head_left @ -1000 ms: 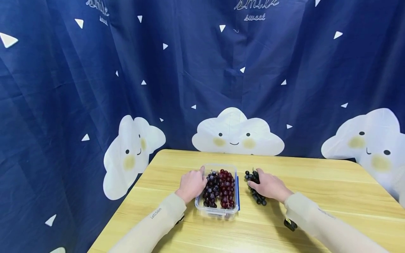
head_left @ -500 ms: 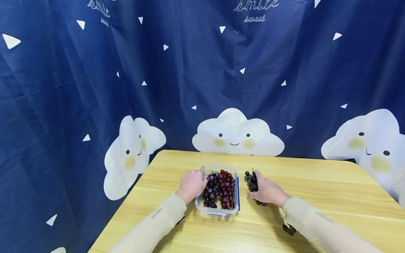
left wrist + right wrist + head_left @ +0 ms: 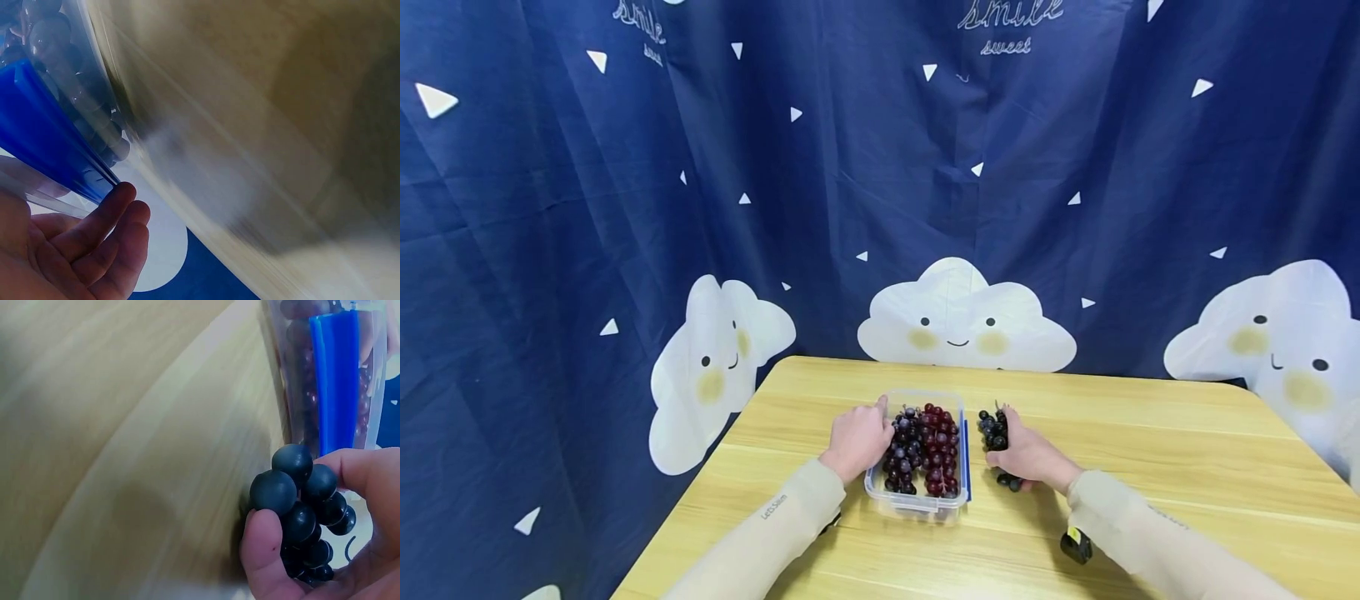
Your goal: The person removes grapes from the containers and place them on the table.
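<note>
A clear plastic food container (image 3: 917, 502) with blue-edged sides stands on the table. It holds a bunch of dark purple grapes (image 3: 904, 454) on the left and a bunch of red grapes (image 3: 941, 450) on the right. My left hand (image 3: 859, 437) grips the container's left wall; in the left wrist view its fingertips (image 3: 127, 191) touch the blue side flap (image 3: 50, 128). To the container's right, my right hand (image 3: 1032, 454) grips a bunch of black grapes (image 3: 994, 432). In the right wrist view, thumb and fingers curl round these black grapes (image 3: 299, 522).
The light wooden table (image 3: 1157, 450) extends to both sides. Behind it hangs a dark blue curtain (image 3: 820, 183) with smiling clouds. On the container's right side sits a second blue flap (image 3: 337, 381), close to the black grapes. A black strap device (image 3: 1076, 546) hangs under the right wrist.
My right hand has shifted slightly toward the near left along the black grapes and closed round them, drawing the bunch together. The left hand and the container stay in place.
</note>
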A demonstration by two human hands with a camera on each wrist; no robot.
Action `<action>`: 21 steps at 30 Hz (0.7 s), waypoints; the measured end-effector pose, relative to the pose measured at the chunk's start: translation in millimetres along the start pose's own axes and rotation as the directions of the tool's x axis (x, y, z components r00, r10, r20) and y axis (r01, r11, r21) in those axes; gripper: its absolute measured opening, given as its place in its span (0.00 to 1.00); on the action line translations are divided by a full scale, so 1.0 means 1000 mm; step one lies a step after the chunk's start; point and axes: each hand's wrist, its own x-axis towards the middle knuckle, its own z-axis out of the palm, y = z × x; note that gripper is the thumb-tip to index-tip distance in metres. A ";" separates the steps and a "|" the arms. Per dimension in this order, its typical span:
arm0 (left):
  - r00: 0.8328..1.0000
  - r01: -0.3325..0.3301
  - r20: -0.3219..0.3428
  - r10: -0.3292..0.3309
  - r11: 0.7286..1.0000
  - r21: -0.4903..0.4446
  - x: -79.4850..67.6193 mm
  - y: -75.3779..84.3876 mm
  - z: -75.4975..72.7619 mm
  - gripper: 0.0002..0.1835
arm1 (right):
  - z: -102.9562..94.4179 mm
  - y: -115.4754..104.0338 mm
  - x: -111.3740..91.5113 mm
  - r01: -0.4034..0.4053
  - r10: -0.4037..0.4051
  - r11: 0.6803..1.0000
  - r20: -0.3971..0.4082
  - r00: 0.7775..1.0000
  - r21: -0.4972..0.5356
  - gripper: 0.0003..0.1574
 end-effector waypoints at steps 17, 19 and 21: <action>1.000 0.008 -0.005 -0.008 1.000 -0.006 0.000 0.001 -0.002 0.29 | -0.004 -0.008 -0.008 -0.029 0.028 0.999 0.035 0.999 0.034 0.65; 1.000 0.008 -0.002 -0.008 1.000 -0.009 0.000 0.001 -0.002 0.29 | -0.008 -0.008 -0.007 -0.040 0.040 0.999 0.033 0.999 0.016 0.65; 1.000 0.008 0.000 -0.008 1.000 -0.012 -0.001 0.001 -0.002 0.29 | -0.011 -0.007 -0.005 -0.050 0.050 0.999 0.034 0.998 0.002 0.66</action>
